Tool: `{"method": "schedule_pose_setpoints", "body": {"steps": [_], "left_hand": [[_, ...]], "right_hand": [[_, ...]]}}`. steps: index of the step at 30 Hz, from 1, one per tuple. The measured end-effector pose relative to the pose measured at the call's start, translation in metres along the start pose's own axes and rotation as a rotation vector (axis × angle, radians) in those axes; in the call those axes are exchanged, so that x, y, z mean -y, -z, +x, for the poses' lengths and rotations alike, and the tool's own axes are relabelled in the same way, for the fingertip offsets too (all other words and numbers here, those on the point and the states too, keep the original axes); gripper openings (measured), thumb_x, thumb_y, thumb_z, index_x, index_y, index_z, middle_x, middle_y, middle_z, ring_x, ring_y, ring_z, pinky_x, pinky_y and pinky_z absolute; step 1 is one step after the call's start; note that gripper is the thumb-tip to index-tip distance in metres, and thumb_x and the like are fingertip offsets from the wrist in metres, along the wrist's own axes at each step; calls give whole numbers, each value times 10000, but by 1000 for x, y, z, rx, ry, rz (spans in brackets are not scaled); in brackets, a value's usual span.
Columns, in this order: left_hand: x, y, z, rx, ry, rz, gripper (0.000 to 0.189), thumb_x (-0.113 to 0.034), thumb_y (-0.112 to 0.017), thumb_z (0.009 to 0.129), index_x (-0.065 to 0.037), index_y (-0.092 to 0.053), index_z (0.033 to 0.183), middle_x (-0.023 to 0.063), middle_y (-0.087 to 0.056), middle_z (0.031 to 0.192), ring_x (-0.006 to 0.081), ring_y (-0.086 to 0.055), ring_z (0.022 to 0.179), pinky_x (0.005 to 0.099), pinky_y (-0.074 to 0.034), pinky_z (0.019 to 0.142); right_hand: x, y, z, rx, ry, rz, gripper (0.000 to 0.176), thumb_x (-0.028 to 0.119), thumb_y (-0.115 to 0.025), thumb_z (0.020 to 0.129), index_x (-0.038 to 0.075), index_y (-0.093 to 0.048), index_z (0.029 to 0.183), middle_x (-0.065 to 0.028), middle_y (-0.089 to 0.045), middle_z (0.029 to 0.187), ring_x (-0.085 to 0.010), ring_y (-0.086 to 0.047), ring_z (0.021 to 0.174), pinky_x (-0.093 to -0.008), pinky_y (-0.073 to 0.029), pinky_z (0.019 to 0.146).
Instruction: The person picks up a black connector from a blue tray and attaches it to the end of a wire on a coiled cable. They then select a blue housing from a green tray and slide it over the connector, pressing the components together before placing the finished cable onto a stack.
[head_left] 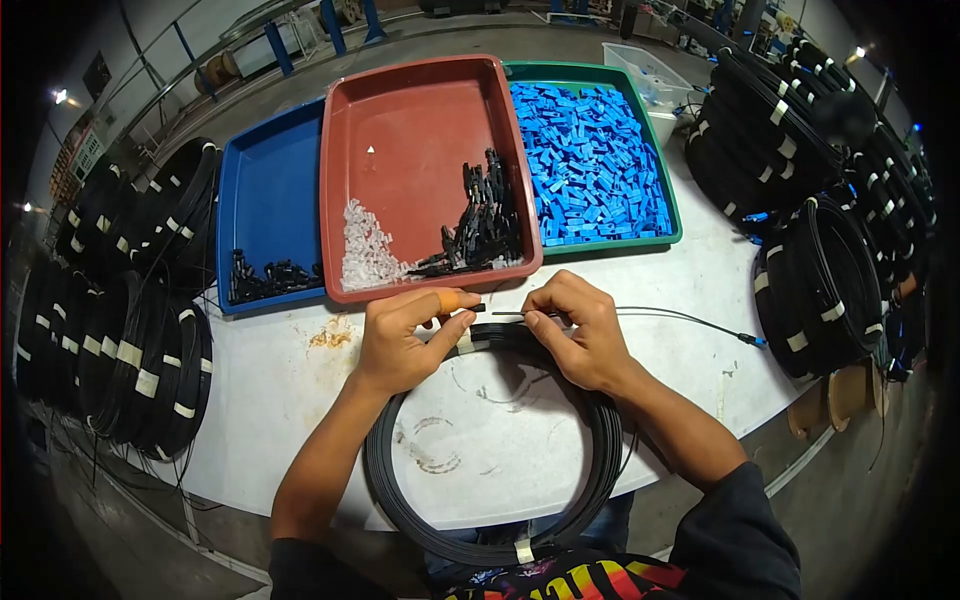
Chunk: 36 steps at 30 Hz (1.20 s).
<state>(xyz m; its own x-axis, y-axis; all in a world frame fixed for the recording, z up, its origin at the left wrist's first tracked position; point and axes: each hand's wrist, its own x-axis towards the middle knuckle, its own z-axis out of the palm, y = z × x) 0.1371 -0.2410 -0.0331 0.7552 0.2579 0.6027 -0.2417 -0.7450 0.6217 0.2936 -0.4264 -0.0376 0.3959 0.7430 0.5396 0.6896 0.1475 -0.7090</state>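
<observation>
My left hand (400, 338), with an orange cover on one finger, pinches a small black connector piece (479, 308). Facing it across a narrow gap is the bare end of a thin black cable (508, 314), gripped between the thumb and fingers of my right hand (578, 325). From the right hand the cable runs rightward to a blue-tipped connector (751, 340). Below both hands lies a coil of black cable (603, 440), bound with pale tape and reaching over the table's front edge.
A red tray (420, 120) holds clear pieces and black parts. It sits between a blue tray (265, 190) with black parts and a green tray (672, 215) of blue connectors. Taped cable coils stand left (130, 355) and right (825, 290) on the white table (270, 420).
</observation>
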Motion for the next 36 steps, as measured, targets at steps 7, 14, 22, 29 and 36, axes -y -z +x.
{"method": "schedule_pose_setpoints", "body": {"steps": [7,14,22,29,36], "left_hand": [[6,-3,-3,1,-49,-56,161,-44,-824,816,-11,-794,971,116,-790,934,168,-723,727,269,-527,634],[6,-4,-2,30,-131,-7,162,-28,-836,767,-18,-786,921,107,-777,879,203,-716,683,303,-547,637],[26,84,-22,-35,-139,300,145,-15,-831,784,-28,-770,916,114,-779,917,248,-761,807,354,-585,735],[103,219,-47,-138,162,701,121,-13,-766,826,-34,-766,946,91,-771,926,285,-718,870,383,-578,778],[144,246,-53,-162,175,749,221,71,-657,874,-31,-753,1044,90,-753,1074,301,-682,1000,409,-544,871]], "right_hand": [[2,-3,-1,24,3,-33,50,26,-693,880,-11,-691,913,-132,-636,842,-293,-658,763,-382,-514,695],[6,-2,0,59,28,-90,69,-25,-695,852,-17,-681,919,-145,-644,866,-304,-659,765,-372,-521,702],[8,-5,0,118,-83,-167,82,-49,-709,858,-11,-686,928,-115,-642,859,-225,-611,702,-319,-472,630],[13,-15,5,89,-34,-263,74,-74,-671,852,-16,-649,891,-82,-606,850,-149,-541,672,-272,-419,602],[9,-9,0,91,-19,-330,128,-115,-636,812,-15,-646,892,-116,-596,861,-174,-567,658,-270,-436,575]]}}
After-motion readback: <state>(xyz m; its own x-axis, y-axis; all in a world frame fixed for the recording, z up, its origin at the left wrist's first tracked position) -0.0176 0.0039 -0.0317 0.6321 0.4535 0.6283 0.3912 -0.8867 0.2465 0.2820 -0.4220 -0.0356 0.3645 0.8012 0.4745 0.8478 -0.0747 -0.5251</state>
